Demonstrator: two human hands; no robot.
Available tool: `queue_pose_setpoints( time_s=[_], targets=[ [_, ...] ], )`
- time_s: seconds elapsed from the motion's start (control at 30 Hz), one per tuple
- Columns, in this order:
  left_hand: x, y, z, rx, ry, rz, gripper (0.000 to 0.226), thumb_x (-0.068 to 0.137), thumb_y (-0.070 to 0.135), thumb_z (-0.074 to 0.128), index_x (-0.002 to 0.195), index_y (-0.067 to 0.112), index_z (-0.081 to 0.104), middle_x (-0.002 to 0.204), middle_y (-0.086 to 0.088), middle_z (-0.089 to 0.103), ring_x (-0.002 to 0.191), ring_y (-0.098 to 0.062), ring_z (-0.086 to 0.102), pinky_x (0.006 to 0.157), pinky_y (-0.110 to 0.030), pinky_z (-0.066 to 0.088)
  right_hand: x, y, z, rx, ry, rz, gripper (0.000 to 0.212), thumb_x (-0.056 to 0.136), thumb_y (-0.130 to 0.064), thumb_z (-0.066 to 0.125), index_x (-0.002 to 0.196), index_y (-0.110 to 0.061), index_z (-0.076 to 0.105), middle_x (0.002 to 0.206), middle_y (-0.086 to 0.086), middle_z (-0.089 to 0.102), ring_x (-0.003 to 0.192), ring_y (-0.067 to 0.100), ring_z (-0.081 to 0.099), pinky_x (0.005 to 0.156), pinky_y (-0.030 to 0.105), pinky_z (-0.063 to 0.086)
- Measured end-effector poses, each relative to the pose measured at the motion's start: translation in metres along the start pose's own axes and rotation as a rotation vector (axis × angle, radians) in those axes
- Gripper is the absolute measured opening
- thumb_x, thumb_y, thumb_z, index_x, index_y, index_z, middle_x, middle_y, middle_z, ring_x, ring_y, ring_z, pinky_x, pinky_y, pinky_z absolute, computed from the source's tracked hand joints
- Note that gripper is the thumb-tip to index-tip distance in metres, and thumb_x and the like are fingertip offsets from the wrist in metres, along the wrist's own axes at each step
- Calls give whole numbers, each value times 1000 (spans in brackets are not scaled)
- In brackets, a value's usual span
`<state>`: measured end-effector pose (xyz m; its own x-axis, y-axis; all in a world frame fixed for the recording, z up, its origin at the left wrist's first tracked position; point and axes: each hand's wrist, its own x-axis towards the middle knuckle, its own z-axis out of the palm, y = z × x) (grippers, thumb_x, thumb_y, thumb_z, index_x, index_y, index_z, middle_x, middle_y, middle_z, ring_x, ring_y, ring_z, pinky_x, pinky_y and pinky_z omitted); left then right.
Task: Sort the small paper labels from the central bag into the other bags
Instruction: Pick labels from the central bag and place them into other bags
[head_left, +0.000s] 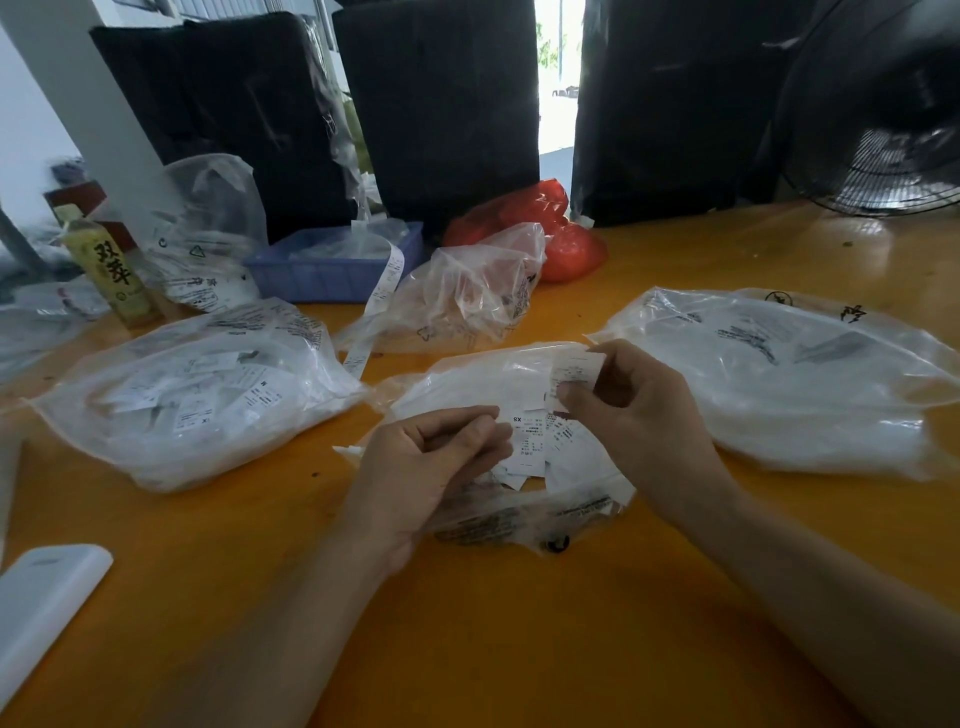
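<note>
The left hand (441, 457) sits over the near left part of the central bag (498, 384), fingers curled, its fingertips pinching the edge of a small paper label (529, 441) printed "XS" as read upside down. The right hand (639, 410) is over the right part of the same bag, thumb and forefinger nipping a second label (574, 371) that stands up above the bag's top face. So both hands are closed on paper, neither wide.

The step in hand looks like reading and separating labels before they go to their bags. To do it well, I would judge that each slip should be pulled free singly, since more loose slips lie under and beside the XS one at the bag's mouth and could cling together. Read the size mark fully before moving; the print is small and easy to misread upside down.

Left of the central bag lies a full clear bag (197, 395) with many labels showing through it; right of the central bag lies another clear bag (789, 379), flatter. Beyond the central bag sits a crumpled clear bag (462, 296), with a long strip of labels (376, 306) trailing at its left. Which size belongs to which bag cannot be told. The yellow worktop (519, 623) carries everything.
</note>
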<state>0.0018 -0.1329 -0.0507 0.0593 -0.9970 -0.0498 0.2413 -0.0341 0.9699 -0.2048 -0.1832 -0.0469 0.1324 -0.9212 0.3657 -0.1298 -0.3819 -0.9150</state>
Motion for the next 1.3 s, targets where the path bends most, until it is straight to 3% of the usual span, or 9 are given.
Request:
queue_pose_setpoints(
  time_s=[0.1,0.17,0.5,0.63,0.7,0.8,0.9,1.1,1.3],
  targets=[
    [0,1,-1,5,-10,1,43,62,28,90,103,18,85,108,-17,80,104,-27,79,82,-22,62,-1,-2,2,7,-4,-2,3,95,-28,70,96,-30,72,90,-6,77,85,13,73,74,35,63],
    [0,1,-1,3,-14,6,42,62,27,90,102,17,85,108,-17,80,104,-27,79,83,-22,62,-2,-3,3,2,-6,-29,7,96,-34,68,94,-33,74,90,-9,77,83,10,73,71,26,61],
    [-1,2,0,-11,-50,19,45,65,30,91,108,18,83,112,-16,80,109,-26,77,87,-23,61,-2,-2,3,53,-78,-113,11,88,-22,79,93,-23,69,85,-1,76,80,18,73,72,29,60],
    [-1,1,1,11,-73,21,48,64,33,93,109,18,83,112,-16,80,111,-26,77,90,-25,60,-4,-1,6,95,-81,-110,12,89,-31,78,91,-30,66,80,23,66,70,50,57,60,58,49],
    [-1,0,1,20,-73,24,48,63,33,93,108,19,83,112,-15,80,110,-26,77,91,-26,60,-4,-1,6,101,-82,-97,12,91,-31,76,92,-31,64,82,34,58,69,54,50,58,65,45],
    [-1,-1,2,20,-68,27,44,63,32,92,105,22,84,110,-15,80,110,-26,77,91,-26,61,-5,1,6,56,-100,-84,12,92,-33,74,92,-30,63,72,24,56,58,45,43,50,55,40],
    [-1,-1,3,20,-46,31,43,61,33,92,103,23,85,111,-15,80,108,-27,78,89,-25,61,-6,7,7,-19,-123,-84,12,93,-33,73,90,-32,62,54,-7,45,46,17,30,42,30,28],
    [-1,0,2,-1,-29,27,43,62,31,91,103,23,85,112,-15,80,108,-27,78,87,-24,61,-6,6,9,-85,-121,-88,11,92,-30,75,90,-31,64,65,-13,61,46,3,43,47,14,36],
    [-1,1,2,-15,-56,11,51,59,32,94,107,18,84,113,-17,79,111,-27,77,90,-25,60,-1,5,5,-8,-86,-91,10,91,-28,75,92,-28,65,89,-4,73,83,15,70,75,29,57]
  ],
)
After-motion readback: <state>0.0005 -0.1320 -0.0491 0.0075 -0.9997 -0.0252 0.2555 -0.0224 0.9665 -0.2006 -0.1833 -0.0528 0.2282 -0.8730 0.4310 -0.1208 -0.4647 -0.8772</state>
